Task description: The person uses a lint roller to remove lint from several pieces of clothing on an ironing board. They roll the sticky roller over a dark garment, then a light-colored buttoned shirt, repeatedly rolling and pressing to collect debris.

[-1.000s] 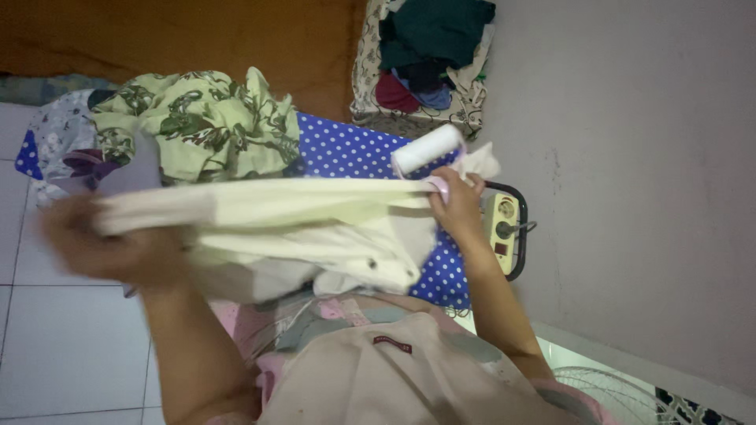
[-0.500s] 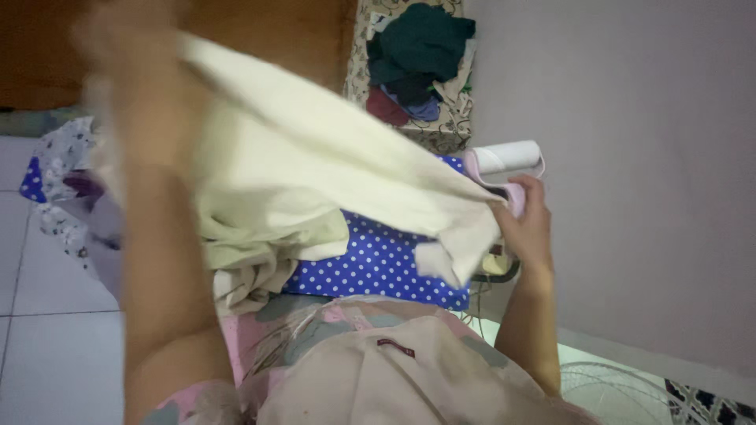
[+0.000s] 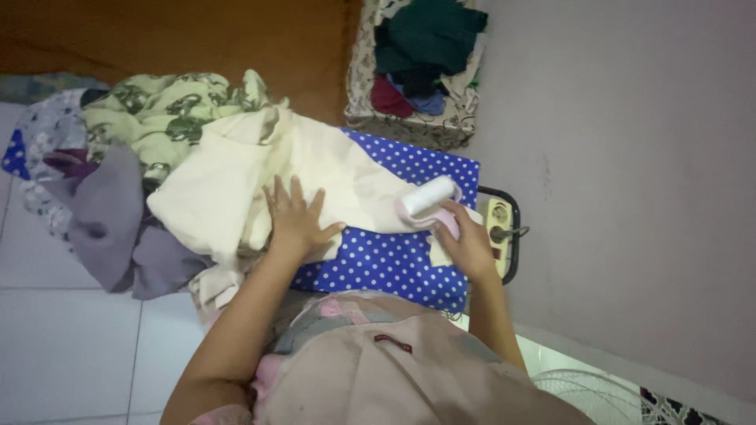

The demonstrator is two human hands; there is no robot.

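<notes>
White floor tiles fill the lower left of the head view, a brown wooden surface runs along the top, and a plain grey wall takes up the right side. Between them sits an ironing board with a blue, white-dotted cover, seen from straight above.

Left hand lies flat on a cream garment spread across the board — fingers splayed and apart, the grip open and pressing down rather than closed on the cloth. To the left of that hand the garment bunches against a heap of laundry: a green patterned piece above and a grey one lower down.

Right hand is at the cream garment's right end, its grip closed around a pink handle of a white roller, which rests on the cloth just above the fingers. Just right of this hand, at the board's end, sits a cream power strip on a black frame. Beyond both hands, against the wall, a basket holds dark green, red and blue clothes.
</notes>
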